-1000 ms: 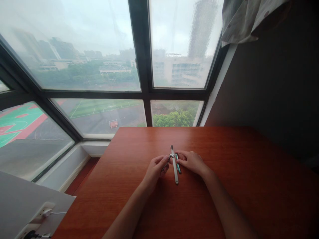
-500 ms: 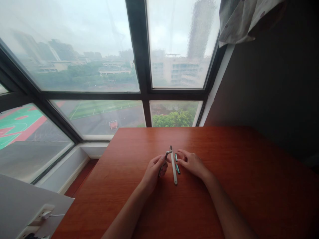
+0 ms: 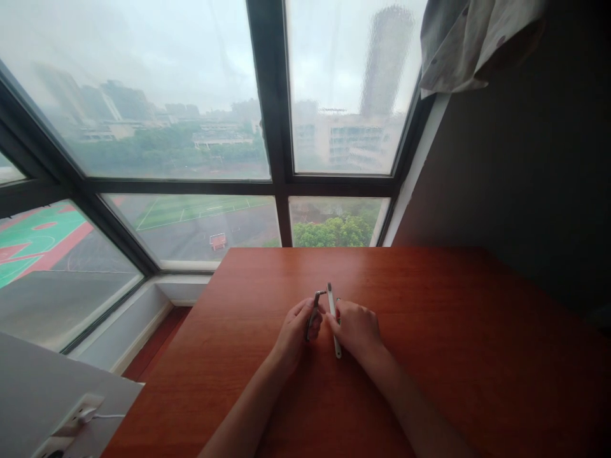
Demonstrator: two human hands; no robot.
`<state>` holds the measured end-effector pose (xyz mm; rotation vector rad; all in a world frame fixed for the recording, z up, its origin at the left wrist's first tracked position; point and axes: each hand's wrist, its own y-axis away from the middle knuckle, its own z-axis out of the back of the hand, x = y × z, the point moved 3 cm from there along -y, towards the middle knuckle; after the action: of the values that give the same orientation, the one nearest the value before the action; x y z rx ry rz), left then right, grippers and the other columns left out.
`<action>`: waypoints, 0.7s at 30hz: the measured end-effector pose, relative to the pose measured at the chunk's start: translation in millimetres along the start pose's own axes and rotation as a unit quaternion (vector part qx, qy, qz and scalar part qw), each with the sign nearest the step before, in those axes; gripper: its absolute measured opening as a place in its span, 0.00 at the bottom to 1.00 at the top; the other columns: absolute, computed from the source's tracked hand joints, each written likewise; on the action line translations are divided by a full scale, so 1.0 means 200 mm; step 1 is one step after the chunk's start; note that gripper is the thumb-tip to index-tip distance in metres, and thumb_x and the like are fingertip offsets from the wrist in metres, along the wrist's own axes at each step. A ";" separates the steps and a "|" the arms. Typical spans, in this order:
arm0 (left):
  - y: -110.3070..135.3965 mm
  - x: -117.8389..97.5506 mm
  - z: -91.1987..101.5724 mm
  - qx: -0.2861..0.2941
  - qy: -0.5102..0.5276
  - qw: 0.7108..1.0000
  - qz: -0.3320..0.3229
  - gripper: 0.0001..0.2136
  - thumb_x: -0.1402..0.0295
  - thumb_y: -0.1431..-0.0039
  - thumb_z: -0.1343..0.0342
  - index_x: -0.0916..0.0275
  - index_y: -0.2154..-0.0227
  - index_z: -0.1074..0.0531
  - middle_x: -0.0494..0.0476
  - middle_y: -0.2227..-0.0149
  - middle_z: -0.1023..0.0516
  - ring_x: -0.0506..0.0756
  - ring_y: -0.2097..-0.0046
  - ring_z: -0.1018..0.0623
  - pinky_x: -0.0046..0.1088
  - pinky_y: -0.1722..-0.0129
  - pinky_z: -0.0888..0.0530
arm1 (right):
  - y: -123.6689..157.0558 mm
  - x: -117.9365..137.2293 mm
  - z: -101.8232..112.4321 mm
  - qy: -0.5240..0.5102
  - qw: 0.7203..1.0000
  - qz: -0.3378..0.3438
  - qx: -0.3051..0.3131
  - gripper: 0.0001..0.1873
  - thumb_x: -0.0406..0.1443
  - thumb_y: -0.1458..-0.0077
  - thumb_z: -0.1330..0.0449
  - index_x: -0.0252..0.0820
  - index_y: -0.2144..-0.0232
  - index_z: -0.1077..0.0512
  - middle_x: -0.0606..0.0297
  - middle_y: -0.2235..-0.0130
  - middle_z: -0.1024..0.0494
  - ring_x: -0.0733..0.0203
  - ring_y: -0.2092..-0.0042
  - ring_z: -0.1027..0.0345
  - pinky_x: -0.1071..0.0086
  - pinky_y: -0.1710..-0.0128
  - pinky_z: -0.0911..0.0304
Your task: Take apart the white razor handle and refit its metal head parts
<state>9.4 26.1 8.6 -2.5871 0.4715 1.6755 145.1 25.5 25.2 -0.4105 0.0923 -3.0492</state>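
On the red-brown wooden table (image 3: 429,331) my left hand (image 3: 296,327) is closed around a small dark metal tool (image 3: 314,308) with a hooked end that points toward a slim white stick-shaped device (image 3: 333,318) lying lengthwise on the table. My right hand (image 3: 356,327) is curled over the right side of the white device, fingertips pinched at it. The small teal pieces beside the device are hidden under my right hand.
A large window (image 3: 267,127) with dark frames stands beyond the table's far edge. A dark wall (image 3: 525,159) runs along the right. A cloth (image 3: 468,38) hangs at upper right. At lower left sits a white surface with a power strip and cable (image 3: 76,416).
My right hand has moved left onto the white device and now covers the teal pieces that lay beside it. My left hand has pulled the metal tool slightly away and down.
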 end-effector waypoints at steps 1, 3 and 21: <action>0.00 0.00 0.00 0.001 0.004 1.000 0.003 0.20 0.49 0.48 0.44 0.65 0.71 0.32 0.45 0.83 0.41 0.44 0.81 0.44 0.20 0.82 0.49 | 0.00 0.01 0.00 0.007 1.000 -0.002 0.005 0.13 0.44 0.42 0.45 0.42 0.68 0.27 0.56 0.65 0.20 0.53 0.64 0.26 0.69 0.69 0.43; 0.01 0.00 -0.01 -0.001 0.010 1.000 0.006 0.19 0.50 0.47 0.44 0.65 0.73 0.32 0.44 0.83 0.41 0.44 0.81 0.45 0.20 0.82 0.49 | 0.01 0.03 -0.01 0.014 1.000 -0.005 0.012 0.13 0.43 0.42 0.46 0.42 0.67 0.27 0.55 0.65 0.20 0.52 0.63 0.26 0.68 0.69 0.42; 0.03 -0.05 0.00 0.005 -0.093 0.990 -0.109 0.16 0.54 0.45 0.43 0.65 0.68 0.25 0.49 0.79 0.37 0.48 0.76 0.39 0.24 0.74 0.42 | 0.00 -0.07 -0.01 -0.371 0.927 0.040 -0.047 0.17 0.46 0.37 0.56 0.42 0.67 0.34 0.68 0.79 0.27 0.63 0.79 0.33 0.73 0.78 0.44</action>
<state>3.4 23.3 18.8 -2.3429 0.1807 1.8072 158.5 26.0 18.9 -1.4753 0.2049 -2.5980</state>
